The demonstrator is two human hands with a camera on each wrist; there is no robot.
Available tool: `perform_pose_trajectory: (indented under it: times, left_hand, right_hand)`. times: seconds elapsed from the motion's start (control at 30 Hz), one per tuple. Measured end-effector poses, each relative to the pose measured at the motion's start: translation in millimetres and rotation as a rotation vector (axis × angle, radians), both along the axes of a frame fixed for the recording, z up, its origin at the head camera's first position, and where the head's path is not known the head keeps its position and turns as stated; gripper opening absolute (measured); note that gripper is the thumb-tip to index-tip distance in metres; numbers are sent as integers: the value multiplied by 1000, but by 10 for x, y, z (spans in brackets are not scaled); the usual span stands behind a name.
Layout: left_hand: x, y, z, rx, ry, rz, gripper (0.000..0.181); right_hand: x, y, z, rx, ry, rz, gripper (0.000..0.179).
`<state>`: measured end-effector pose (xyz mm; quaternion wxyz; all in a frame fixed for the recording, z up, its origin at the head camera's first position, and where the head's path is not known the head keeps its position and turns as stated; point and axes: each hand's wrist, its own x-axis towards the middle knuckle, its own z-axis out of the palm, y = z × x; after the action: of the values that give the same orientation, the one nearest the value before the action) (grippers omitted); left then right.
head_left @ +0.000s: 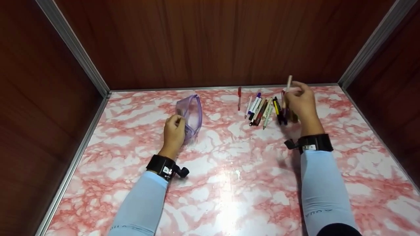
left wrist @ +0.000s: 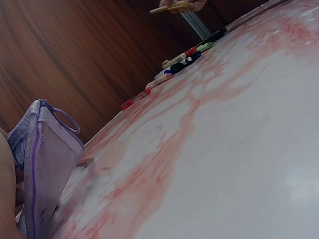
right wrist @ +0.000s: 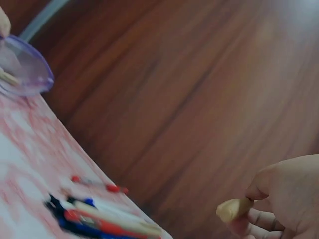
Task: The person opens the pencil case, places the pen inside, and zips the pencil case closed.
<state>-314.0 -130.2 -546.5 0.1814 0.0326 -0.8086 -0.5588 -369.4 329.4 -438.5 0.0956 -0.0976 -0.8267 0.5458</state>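
Observation:
My left hand grips the near side of a purple mesh pencil pouch. The pouch stands with its mouth spread open toward the right, and a light-coloured stick shows inside it. On the right, my other hand pinches a slim beige pen between thumb and fingers, raised above the table. Its blunt pale end shows in the right wrist view. Under and beside that hand lie dark pens, one of them a yellow-and-black pen; the hand partly hides this group.
A mixed row of pens and markers lies at the back, left of the right hand. One red-capped pen lies apart from them. The marbled table is bounded by wooden panels at the back and both sides.

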Motion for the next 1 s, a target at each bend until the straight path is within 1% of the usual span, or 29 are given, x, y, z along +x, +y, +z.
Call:
perform_pose_trajectory:
  times: [0.07, 0.2, 0.3, 0.47, 0.53, 0.63, 0.8, 0.9, 1.0]
  left_hand:
    - [-1, 2, 0, -3, 7, -1, 20]
    - [-12, 14, -10, -15, 17, 3, 20]
    - [-14, 28, -7, -14, 13, 2, 19]
    - [-9, 42, 10, -12, 20, -3, 19]
    - [-4, 39, 13, -11, 24, 3, 18]
    - [5, 29, 7, -5, 16, 14, 17]
    - [5, 13, 4, -4, -9, 14, 19]
    - [6, 8, 17, 3, -12, 5, 20]
    - [-8, 3, 0, -7, -5, 4, 20]
  right_hand:
    - [8, -126, 17, -9, 46, 26, 60]
    - [36, -391, 36, -9, 124, 83, 44]
    - [64, -589, 34, -5, 148, 135, 36]
    - [57, -943, -54, -8, 182, 237, 33]
    - [44, -1113, -111, -3, 199, 294, 33]
    - [49, -1393, -181, 17, 197, 375, 33]
    - [78, -1863, -276, 18, 157, 488, 32]
    - [84, -2114, -335, 24, 136, 527, 30]
    - [91, -2321, -401, 30, 111, 550, 30]
